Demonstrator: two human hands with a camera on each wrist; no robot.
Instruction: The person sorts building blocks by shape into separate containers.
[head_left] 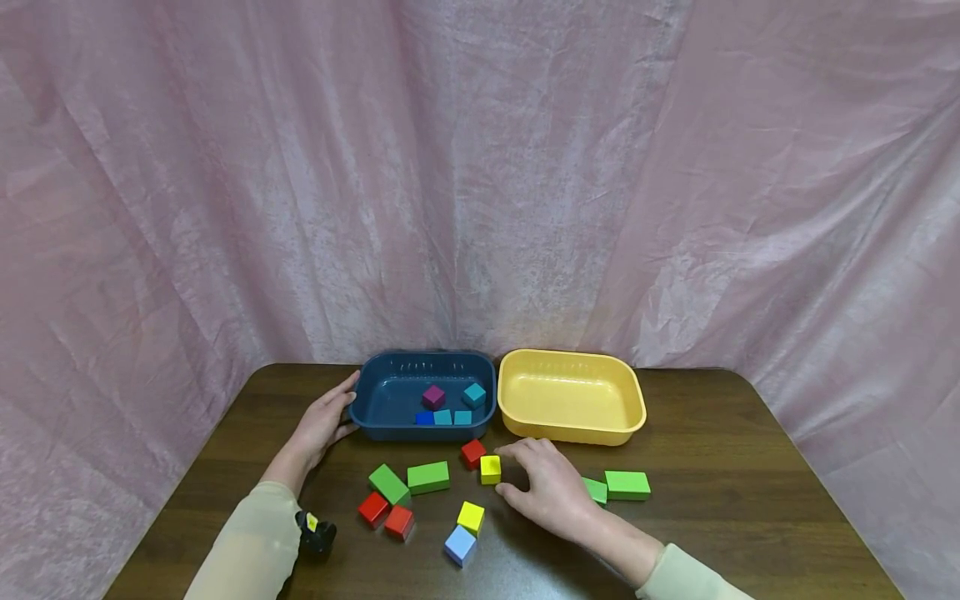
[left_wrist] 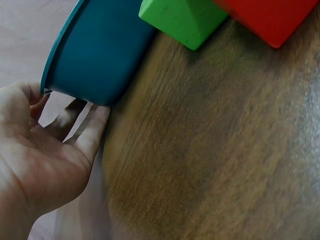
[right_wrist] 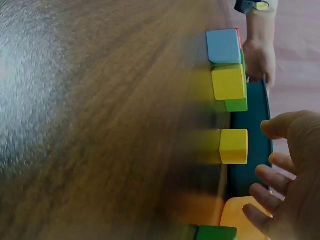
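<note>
In the head view, my left hand [head_left: 321, 427] rests against the left end of a dark blue tray [head_left: 386, 433], its fingers fairly straight. The left wrist view has the fingertips at the tray's rim and lower wall. Inside the tray lie a purple cube [head_left: 433, 397], a blue block [head_left: 425, 418] and several teal cubes [head_left: 474, 395]. My right hand [head_left: 551, 490] is over the table, thumb and fingers spread, holding nothing. Just left of its fingertips is a yellow cube [head_left: 491, 470], with a red cube [head_left: 473, 454] beside it.
A yellow tray [head_left: 572, 433] stands right of the blue one. Green blocks [head_left: 428, 477] and red cubes [head_left: 400, 522] lie front left. Another yellow cube [head_left: 471, 517] touches a light blue cube [head_left: 461, 546]. Behind the right hand are more green blocks [head_left: 627, 485]. A pink curtain [head_left: 480, 183] backs the table.
</note>
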